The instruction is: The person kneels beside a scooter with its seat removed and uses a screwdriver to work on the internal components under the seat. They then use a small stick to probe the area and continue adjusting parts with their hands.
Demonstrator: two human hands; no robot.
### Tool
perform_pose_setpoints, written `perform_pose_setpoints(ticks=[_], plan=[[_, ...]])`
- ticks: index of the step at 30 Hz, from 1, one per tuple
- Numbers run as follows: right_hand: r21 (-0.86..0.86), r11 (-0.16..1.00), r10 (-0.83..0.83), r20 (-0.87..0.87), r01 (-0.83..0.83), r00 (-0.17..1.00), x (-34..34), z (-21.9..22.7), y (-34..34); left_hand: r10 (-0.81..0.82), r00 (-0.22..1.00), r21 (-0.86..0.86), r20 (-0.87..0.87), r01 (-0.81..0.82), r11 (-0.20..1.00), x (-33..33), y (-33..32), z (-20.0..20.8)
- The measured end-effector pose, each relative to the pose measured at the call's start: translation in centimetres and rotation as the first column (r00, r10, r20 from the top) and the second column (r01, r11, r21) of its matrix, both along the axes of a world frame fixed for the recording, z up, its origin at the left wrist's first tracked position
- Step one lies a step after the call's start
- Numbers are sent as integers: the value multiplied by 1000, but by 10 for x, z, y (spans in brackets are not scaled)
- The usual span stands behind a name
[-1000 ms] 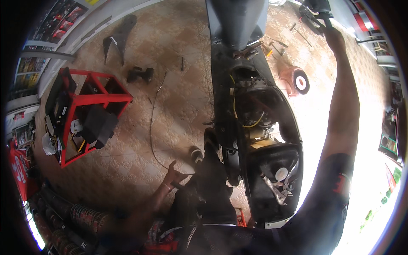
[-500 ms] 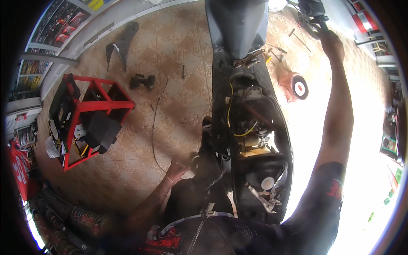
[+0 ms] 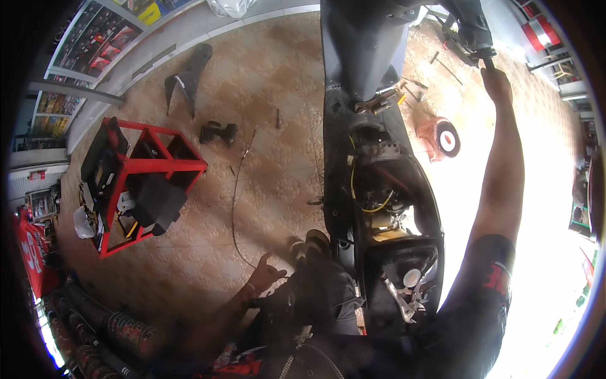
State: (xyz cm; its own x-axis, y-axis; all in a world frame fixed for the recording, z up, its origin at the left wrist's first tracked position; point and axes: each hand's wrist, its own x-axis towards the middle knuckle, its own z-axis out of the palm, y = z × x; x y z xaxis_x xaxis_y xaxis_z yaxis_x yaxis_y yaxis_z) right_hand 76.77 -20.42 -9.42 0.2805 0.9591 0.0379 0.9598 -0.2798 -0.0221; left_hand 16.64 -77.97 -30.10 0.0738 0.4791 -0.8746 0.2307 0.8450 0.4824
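A motor scooter (image 3: 368, 47) with its seat and inner covers off stands in front of me, slightly right. My right hand (image 3: 497, 84) reaches far forward and wraps around the handlebar grip (image 3: 489, 63). My left hand (image 3: 266, 275) is low, beside my legs, its thumb and forefinger apart, with nothing visible in it. A thin dark cable (image 3: 234, 215) curves along the tiled floor toward that hand; its lower end passes behind the hand. In the open body show a yellow cable (image 3: 353, 183), the engine area (image 3: 385, 218) and a wrench-like metal tool (image 3: 394, 297) in the rear compartment.
A red metal frame stand (image 3: 158, 165) with a black box (image 3: 158, 202) is at left. On the floor lie a forked black panel (image 3: 189, 79), a small black part (image 3: 218, 133) and a T-shaped tool (image 3: 447, 67). A reddish part with a white disc (image 3: 448, 139) lies right of the scooter.
The view has shifted, so the scooter and floor items sit slightly right and lower. My left hand's fingers have spread. My right hand stays on the grip, and the handlebar appears slightly turned.
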Motion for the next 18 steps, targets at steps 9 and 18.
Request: perform_pose_setpoints(ticks=[9,18], plan=[[41,989,-97,-549,143,830,0,-4,-12,-56,998,57,-30,58,997,25,40,1],[-94,995,-30,-568,-29,822,-3,9,-20,-373,894,529,-248,447,721,42,14,-49]])
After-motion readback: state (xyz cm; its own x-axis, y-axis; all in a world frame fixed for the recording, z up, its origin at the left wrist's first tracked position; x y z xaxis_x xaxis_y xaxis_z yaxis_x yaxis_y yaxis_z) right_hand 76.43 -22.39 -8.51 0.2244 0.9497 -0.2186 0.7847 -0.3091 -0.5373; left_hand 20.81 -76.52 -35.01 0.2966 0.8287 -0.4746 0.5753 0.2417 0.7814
